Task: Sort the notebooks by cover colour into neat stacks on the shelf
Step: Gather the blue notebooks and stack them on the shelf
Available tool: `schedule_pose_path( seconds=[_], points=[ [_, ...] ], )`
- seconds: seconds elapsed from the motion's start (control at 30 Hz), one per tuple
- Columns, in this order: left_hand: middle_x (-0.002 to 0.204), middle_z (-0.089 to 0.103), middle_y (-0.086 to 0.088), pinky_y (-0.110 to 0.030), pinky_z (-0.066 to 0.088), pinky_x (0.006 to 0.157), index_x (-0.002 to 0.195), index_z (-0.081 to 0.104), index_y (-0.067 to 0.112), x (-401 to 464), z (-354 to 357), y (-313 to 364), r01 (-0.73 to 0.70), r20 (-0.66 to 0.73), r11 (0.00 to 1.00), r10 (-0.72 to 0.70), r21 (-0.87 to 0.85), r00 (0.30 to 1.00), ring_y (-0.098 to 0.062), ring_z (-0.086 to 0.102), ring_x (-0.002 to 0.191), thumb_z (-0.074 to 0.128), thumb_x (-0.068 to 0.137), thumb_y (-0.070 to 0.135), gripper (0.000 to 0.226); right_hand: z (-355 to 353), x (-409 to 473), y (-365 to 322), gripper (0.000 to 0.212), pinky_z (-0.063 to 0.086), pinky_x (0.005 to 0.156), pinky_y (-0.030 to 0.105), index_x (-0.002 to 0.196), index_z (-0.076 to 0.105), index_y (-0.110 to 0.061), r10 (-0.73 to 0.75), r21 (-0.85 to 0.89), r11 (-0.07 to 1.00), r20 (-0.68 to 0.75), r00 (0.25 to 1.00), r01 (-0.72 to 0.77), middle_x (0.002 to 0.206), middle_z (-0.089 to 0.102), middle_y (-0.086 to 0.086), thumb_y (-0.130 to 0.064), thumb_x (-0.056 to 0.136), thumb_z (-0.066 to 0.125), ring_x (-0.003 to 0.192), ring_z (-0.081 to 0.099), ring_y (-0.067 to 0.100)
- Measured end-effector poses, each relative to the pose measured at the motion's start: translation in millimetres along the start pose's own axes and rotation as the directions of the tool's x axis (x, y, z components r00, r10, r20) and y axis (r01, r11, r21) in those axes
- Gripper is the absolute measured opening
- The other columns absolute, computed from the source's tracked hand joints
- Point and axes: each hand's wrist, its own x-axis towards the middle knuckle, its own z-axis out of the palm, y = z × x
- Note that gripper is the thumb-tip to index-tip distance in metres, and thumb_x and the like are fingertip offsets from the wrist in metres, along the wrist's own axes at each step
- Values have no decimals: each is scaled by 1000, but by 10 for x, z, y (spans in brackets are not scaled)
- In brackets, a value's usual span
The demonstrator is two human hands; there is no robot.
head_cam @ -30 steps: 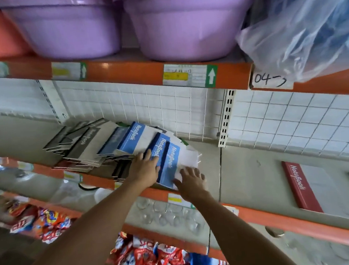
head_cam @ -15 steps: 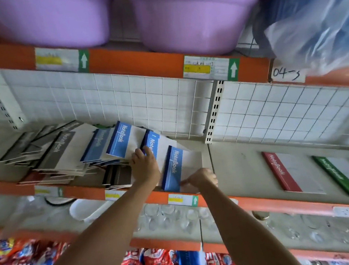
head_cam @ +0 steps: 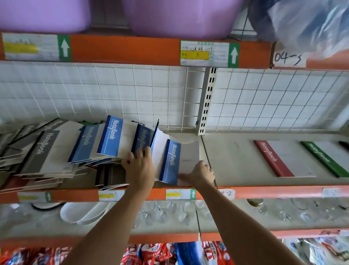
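At frame centre, the left hand pinched one blue notebook; the right hand gripped another blue notebook's corner. The thin, limp covers looked likely to slide, so the spine edge seemed the best hold.

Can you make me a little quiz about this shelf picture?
1. True or false: the red notebook lies apart from the messy pile.
2. Which colour band is on the notebook next to the right hand? A) green B) blue C) red
3. Fill in: the tubs on the shelf above are ____.

Key
1. True. It lies flat to the right, beside a green notebook.
2. B. The left hand rests on the blue ones too.
3. Purple.
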Motion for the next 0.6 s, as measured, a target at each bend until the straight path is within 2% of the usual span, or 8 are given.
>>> schedule_pose_path(
  seconds=[0.07, 0.13, 0.23, 0.37, 0.43, 0.5, 0.53, 0.6],
  points=[
    [109, 62, -14, -50, 46, 76, 120, 58, 11, -15, -8, 30, 7, -6, 1000, -7, -4, 1000, -38, 54, 97, 78, 72, 8, 51, -1, 0, 12, 71, 39, 94, 30, 134, 41, -9, -4, -49, 999, -47, 999, 2, 133, 52, 8, -47, 83, 74, 125, 48, 25],
    [115, 60, -13, -50, 45, 77, 136, 53, 11, -25, -15, 51, 6, -24, 1000, -7, -14, 1000, -37, 53, 98, 72, 77, 7, 62, 22, 54, 35, 70, 41, 89, 31, 127, 46, -11, -6, -47, 999, -94, 996, 1, 127, 57, 8, -49, 78, 78, 120, 51, 26],
    [133, 55, -16, -52, 45, 80, 150, 40, 25, -56, -21, 40, -42, -44, 999, 41, -22, 998, -38, 54, 101, 50, 85, 4, 69, 90, 149, 61, 80, 43, 101, 41, 129, 44, -10, -16, -82, 997, -118, 993, 7, 131, 55, 11, -54, 73, 79, 124, 48, 31],
    [152, 41, -19, -53, 44, 86, 146, 45, 34, -44, -146, 33, -55, -10, 997, 55, -51, 998, -41, 50, 118, 41, 84, 3, 70, 181, 218, 95, 82, 44, 103, 47, 130, 41, -14, -21, -80, 997, -114, 993, 12, 132, 54, 11, -58, 72, 78, 124, 47, 32],
    [140, 52, -20, -52, 46, 89, 148, 44, 27, -32, -184, 62, -126, -17, 984, 125, -124, 992, -43, 49, 123, 56, 84, -3, 72, 209, 249, 114, 70, 41, 104, 46, 131, 41, -14, -40, -104, 994, -118, 992, 27, 134, 53, 12, -57, 82, 68, 125, 47, 33],
    [114, 65, -20, -49, 55, 82, 145, 47, 12, -43, -171, 70, -258, -69, 916, 249, -306, 966, -41, 58, 111, 78, 72, -7, 82, 198, 270, 114, 54, 38, 102, 44, 132, 41, -14, -50, -79, 996, -106, 993, 42, 132, 55, 13, -51, 95, 51, 122, 48, 35],
    [110, 66, -21, -47, 58, 79, 145, 46, 6, -70, -180, 74, -268, -70, 874, 263, -405, 962, -38, 61, 107, 80, 73, -7, 80, 183, 286, 112, 47, 39, 99, 42, 131, 41, -13, -43, -6, 999, -96, 994, 43, 127, 56, 14, -46, 98, 47, 118, 51, 36],
    [108, 68, -21, -44, 62, 73, 145, 42, 4, -86, -244, 97, -164, -21, 848, 178, -504, 984, -32, 68, 97, 70, 85, -3, 66, 135, 306, 120, 34, 47, 91, 41, 124, 43, -11, -46, 269, 961, -75, 996, 65, 113, 57, 13, -33, 100, 49, 105, 57, 35]
  ],
)
